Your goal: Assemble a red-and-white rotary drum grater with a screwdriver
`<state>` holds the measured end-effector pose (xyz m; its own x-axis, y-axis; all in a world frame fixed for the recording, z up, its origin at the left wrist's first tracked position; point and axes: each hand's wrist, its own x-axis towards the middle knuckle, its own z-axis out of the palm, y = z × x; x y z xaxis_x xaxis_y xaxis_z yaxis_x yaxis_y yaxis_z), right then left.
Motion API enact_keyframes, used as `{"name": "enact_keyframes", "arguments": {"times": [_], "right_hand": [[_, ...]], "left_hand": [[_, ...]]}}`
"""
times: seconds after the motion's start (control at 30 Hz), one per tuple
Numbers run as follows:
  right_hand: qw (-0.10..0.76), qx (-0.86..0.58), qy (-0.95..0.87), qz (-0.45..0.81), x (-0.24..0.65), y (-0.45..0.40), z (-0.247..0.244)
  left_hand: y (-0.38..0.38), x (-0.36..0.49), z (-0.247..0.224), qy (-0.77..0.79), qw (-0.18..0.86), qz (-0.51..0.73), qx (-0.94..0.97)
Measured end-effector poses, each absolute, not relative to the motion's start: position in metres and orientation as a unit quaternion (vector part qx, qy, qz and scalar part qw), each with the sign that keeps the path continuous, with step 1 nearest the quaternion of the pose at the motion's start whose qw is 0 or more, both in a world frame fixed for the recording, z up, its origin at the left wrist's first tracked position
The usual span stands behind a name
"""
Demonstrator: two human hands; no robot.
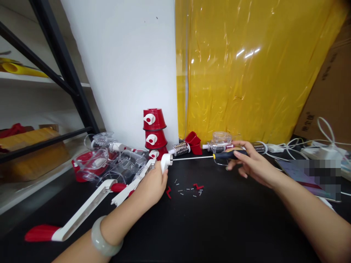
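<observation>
My left hand (155, 183) is wrapped round a white plastic part (166, 161), whose round end points right. My right hand (251, 160) grips the black and yellow handle of a screwdriver (225, 155). The screwdriver's long shaft lies level, and its tip meets the white part's round end. Below, on the black table (219, 223), are several small screws (188, 189) and two small red pieces, one (198, 187) among the screws and one (168, 192) near my left hand. A white crank handle with a red grip (42, 232) lies at the left.
Stacked red bases (155, 126) stand behind my left hand. Clear plastic parts (123, 164) are piled at the left. Behind the screwdriver are a metal grater drum (181, 148) and a red part (193, 142). White cables (293, 146) and a tablet (307, 179) lie at the right.
</observation>
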<state>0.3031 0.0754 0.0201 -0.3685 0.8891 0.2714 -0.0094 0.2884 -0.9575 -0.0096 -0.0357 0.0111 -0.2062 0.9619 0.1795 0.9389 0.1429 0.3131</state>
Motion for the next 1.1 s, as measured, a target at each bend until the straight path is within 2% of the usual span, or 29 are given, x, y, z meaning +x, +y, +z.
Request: {"name": "enact_keyframes", "arguments": {"times": [0.13,0.23,0.37,0.57,0.7,0.9,1.0,1.1], "right_hand": [[0.482,-0.264,-0.697,0.461,0.31,0.08,0.018],[0.455,-0.313,-0.728,0.407,0.313,0.082,0.019],[0.444,-0.369,-0.7,0.419,0.307,0.081,0.018],[0.503,-0.249,-0.717,0.413,0.304,0.082,0.013],[0.465,-0.289,-0.741,0.388,0.304,0.08,0.014],[0.406,-0.373,-0.704,0.449,0.302,0.079,0.014],[0.439,-0.293,-0.701,0.48,0.303,0.081,0.011],[0.481,-0.24,-0.716,0.446,0.306,0.083,0.009]], "left_hand": [[-0.035,-0.01,0.012,0.757,0.032,0.184,0.626],[-0.036,-0.009,0.013,0.754,0.028,0.185,0.63],[-0.037,-0.009,0.015,0.752,0.023,0.179,0.634],[-0.035,-0.011,0.014,0.752,0.029,0.179,0.633],[-0.034,-0.013,0.014,0.759,0.027,0.181,0.624],[-0.033,-0.011,0.014,0.754,0.023,0.175,0.633],[-0.032,-0.012,0.015,0.762,0.031,0.176,0.623],[-0.032,-0.013,0.016,0.766,0.034,0.172,0.618]]}}
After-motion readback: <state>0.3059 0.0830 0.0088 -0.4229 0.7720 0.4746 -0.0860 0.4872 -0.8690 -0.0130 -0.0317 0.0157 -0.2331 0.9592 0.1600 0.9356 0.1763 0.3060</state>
